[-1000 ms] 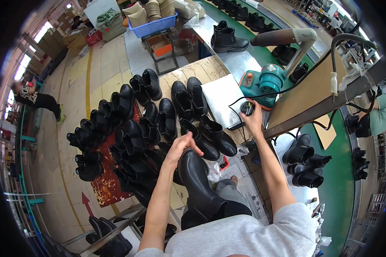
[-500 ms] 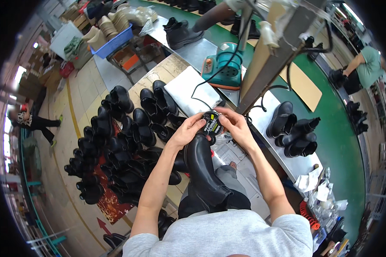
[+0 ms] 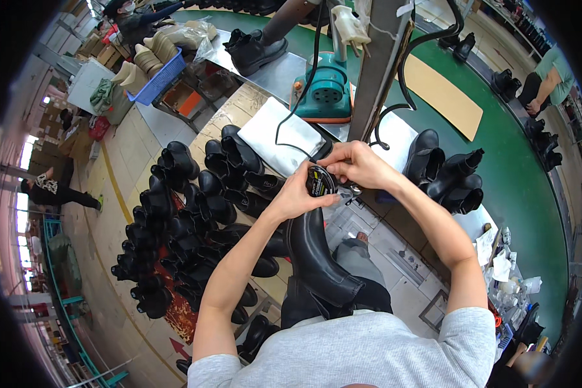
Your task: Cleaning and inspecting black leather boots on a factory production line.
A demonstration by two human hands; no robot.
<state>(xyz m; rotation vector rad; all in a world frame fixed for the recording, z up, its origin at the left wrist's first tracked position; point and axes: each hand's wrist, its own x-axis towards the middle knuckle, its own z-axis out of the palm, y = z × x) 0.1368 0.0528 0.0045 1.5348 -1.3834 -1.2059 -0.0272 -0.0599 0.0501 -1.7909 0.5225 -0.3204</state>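
Observation:
A black boot [image 3: 317,255] stands on my lap, its toe pointing away from me. Above the toe my left hand [image 3: 297,194] and my right hand [image 3: 359,165] meet on a small round black tin [image 3: 319,182] with a printed lid. My left hand cups the tin from the left and below. My right hand's fingers pinch its upper right edge. Whether the lid is on or lifted I cannot tell.
Many black boots [image 3: 181,220] lie in rows on a low wooden platform to my left. A teal machine [image 3: 326,90] and a white cloth [image 3: 281,136] sit ahead, by a grey post [image 3: 378,64]. More boots [image 3: 446,174] stand at right on the green conveyor [image 3: 517,149].
My right hand brought the tin from the far bench toward me, my left hand rose from the boot to meet it, and both now hold it closer to the boot's toe.

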